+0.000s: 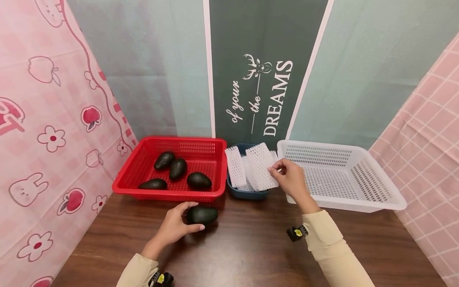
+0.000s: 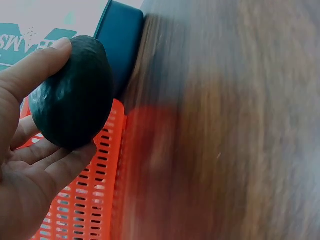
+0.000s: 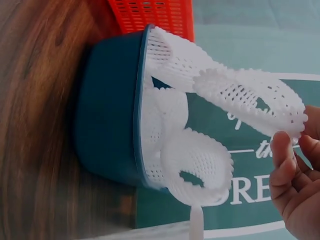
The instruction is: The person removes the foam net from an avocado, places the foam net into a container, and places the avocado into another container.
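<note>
My left hand (image 1: 175, 224) grips a dark green avocado (image 1: 202, 215) between thumb and fingers, just in front of the red basket. In the left wrist view the same avocado (image 2: 75, 92) fills the space between thumb and fingertips. With thumb and fingers my right hand (image 1: 291, 179) pinches the edge of a white foam net sleeve (image 1: 261, 165) above the small blue bin (image 1: 247, 194). The right wrist view shows this sleeve (image 3: 255, 97) as an opened tube, its end at the fingertips. Other foam sleeves (image 1: 236, 167) stick out of the bin.
Several avocados (image 1: 177, 169) lie in the red basket (image 1: 168, 195) on the left. A white basket (image 1: 358, 205) stands to the right of the blue bin. All rest on a brown wooden table (image 1: 244, 247), with patterned cloths (image 1: 46, 139) hanging around it.
</note>
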The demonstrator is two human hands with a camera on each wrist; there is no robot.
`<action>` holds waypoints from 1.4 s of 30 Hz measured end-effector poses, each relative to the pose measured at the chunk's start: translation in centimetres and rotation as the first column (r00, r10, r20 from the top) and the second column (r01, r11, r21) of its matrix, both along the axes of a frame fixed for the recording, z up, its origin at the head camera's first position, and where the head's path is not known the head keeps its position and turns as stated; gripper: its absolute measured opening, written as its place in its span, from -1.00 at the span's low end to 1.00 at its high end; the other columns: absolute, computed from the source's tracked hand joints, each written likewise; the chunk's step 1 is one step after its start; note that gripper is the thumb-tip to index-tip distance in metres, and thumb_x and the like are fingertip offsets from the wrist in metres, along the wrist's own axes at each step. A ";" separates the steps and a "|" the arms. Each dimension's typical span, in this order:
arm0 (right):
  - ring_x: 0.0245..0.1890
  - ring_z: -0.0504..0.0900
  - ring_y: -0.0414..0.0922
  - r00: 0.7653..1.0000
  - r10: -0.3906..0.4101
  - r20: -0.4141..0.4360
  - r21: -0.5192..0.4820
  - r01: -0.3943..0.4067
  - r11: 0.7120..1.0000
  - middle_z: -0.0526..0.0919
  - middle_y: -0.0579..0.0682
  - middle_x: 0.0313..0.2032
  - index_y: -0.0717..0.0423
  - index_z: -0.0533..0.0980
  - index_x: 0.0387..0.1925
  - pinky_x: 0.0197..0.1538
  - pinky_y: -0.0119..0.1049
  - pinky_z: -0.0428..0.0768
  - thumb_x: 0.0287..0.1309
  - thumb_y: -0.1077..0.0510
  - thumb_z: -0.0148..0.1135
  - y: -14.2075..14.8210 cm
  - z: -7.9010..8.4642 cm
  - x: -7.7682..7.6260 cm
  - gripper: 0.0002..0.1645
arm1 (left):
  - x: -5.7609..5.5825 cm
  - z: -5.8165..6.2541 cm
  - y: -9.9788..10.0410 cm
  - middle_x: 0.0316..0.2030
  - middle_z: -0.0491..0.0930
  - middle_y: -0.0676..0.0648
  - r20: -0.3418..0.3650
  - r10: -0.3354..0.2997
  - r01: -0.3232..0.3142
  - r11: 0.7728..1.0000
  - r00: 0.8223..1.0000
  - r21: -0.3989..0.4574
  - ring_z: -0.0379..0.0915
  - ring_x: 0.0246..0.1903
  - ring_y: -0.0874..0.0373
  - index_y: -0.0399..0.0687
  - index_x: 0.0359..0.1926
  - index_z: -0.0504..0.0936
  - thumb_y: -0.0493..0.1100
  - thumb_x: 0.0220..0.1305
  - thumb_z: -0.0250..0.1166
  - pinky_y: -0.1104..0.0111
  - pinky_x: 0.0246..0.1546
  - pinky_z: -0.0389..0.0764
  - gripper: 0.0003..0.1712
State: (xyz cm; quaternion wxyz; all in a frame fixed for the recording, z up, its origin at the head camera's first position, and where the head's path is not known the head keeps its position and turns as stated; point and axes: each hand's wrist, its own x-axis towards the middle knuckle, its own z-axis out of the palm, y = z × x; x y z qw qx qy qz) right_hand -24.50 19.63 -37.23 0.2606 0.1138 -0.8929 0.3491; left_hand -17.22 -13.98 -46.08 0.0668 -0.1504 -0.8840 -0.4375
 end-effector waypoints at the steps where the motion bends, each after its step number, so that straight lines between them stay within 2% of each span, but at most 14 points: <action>1: -0.65 0.37 -0.17 1.000 -0.009 0.021 -0.008 0.009 1.000 0.46 -0.07 -0.65 0.10 0.46 -0.58 -0.61 -0.33 0.34 -0.17 0.16 0.32 -0.2 0.0 -0.3 -0.83 | 0.0 0.0 -0.1 -0.18 0.47 0.19 0.001 0.007 -0.007 1.000 1.000 -0.001 0.42 -0.29 0.32 -0.01 -0.10 0.51 0.14 -0.43 0.46 0.38 -0.28 0.44 -0.26; 5: -0.63 0.39 -0.15 0.996 -0.025 0.082 -0.020 0.027 0.999 0.49 -0.04 -0.63 0.13 0.48 -0.55 -0.56 -0.32 0.36 -0.13 0.13 0.28 -1.0 -0.1 -1.3 -0.84 | 0.0 0.0 -0.7 -0.19 0.47 0.19 0.000 0.021 -0.021 1.000 1.000 0.001 0.43 -0.29 0.30 0.02 -0.12 0.51 0.15 -0.45 0.46 0.37 -0.28 0.44 -0.27; 11: -0.63 0.54 -0.16 0.982 -0.002 0.189 -0.024 0.007 1.000 0.57 0.04 -0.49 0.15 0.44 -0.43 -0.57 -0.29 0.44 -0.05 0.11 0.19 -1.5 -0.2 -2.1 -0.81 | 0.1 -0.3 -1.4 -0.22 0.48 0.20 0.000 0.039 -0.039 0.999 0.999 -0.003 0.44 -0.31 0.30 0.06 -0.14 0.51 0.16 -0.47 0.46 0.36 -0.29 0.45 -0.28; 17: -0.49 0.53 -0.07 0.981 -0.028 0.194 0.056 0.018 0.998 0.56 0.07 -0.41 0.16 0.45 -0.42 -0.41 -0.20 0.45 -0.07 0.12 0.18 -1.3 -0.1 -2.0 -0.81 | 0.2 -0.5 -1.7 -0.22 0.48 0.18 0.018 0.043 -0.043 0.999 0.999 -0.004 0.43 -0.29 0.28 0.06 -0.12 0.50 0.18 -0.47 0.45 0.32 -0.28 0.45 -0.26; 25: -0.47 0.54 -0.06 0.979 0.014 0.203 0.097 -0.035 0.995 0.55 0.02 -0.45 0.16 0.45 -0.40 -0.39 -0.19 0.46 -0.06 0.13 0.17 -1.3 -0.1 -1.3 -0.82 | 0.2 -0.4 -1.4 -0.21 0.48 0.18 0.025 0.042 -0.041 0.999 0.999 -0.005 0.43 -0.30 0.30 0.03 -0.11 0.50 0.20 -0.47 0.44 0.36 -0.29 0.44 -0.23; 29: -0.47 0.54 -0.08 0.977 0.025 0.212 0.111 -0.049 0.993 0.56 0.01 -0.42 0.15 0.45 -0.36 -0.40 -0.20 0.46 -0.07 0.11 0.18 -1.2 0.0 -0.4 -0.78 | 0.3 0.5 -1.0 -0.19 0.48 0.16 0.019 0.001 -0.001 1.000 1.000 0.002 0.44 -0.31 0.29 0.01 -0.11 0.49 0.20 -0.45 0.43 0.39 -0.30 0.45 -0.24; 33: -0.44 0.55 -0.07 0.972 0.046 0.230 0.129 -0.078 0.989 0.55 0.06 -0.36 0.16 0.45 -0.29 -0.41 -0.19 0.46 -0.07 0.09 0.21 -1.6 0.4 0.5 -0.71 | 0.4 2.0 -0.8 -0.21 0.49 0.14 -0.005 -0.029 0.029 1.000 1.000 0.000 0.45 -0.36 0.28 0.03 -0.12 0.49 0.20 -0.43 0.43 0.41 -0.36 0.46 -0.26; 39: -0.39 0.53 -0.07 0.965 0.086 0.246 0.230 -0.144 0.962 0.54 0.11 -0.27 0.16 0.45 -0.18 -0.36 -0.16 0.45 -0.10 0.07 0.21 -2.7 1.1 1.2 -0.61 | 0.7 4.1 -1.2 -0.26 0.49 0.18 -0.003 -0.004 0.004 1.000 1.000 0.024 0.43 -0.43 0.29 0.11 -0.14 0.49 0.22 -0.44 0.42 0.37 -0.44 0.48 -0.29; 42: -0.37 0.53 -0.06 0.965 0.078 0.251 0.272 -0.147 0.951 0.54 0.11 -0.25 0.14 0.44 -0.17 -0.35 -0.15 0.45 -0.12 0.05 0.22 -3.1 1.5 1.4 -0.58 | 0.5 4.9 -1.4 -0.25 0.48 0.20 -0.032 0.015 -0.014 0.999 0.999 0.032 0.41 -0.41 0.31 0.14 -0.14 0.50 0.23 -0.42 0.41 0.37 -0.42 0.47 -0.31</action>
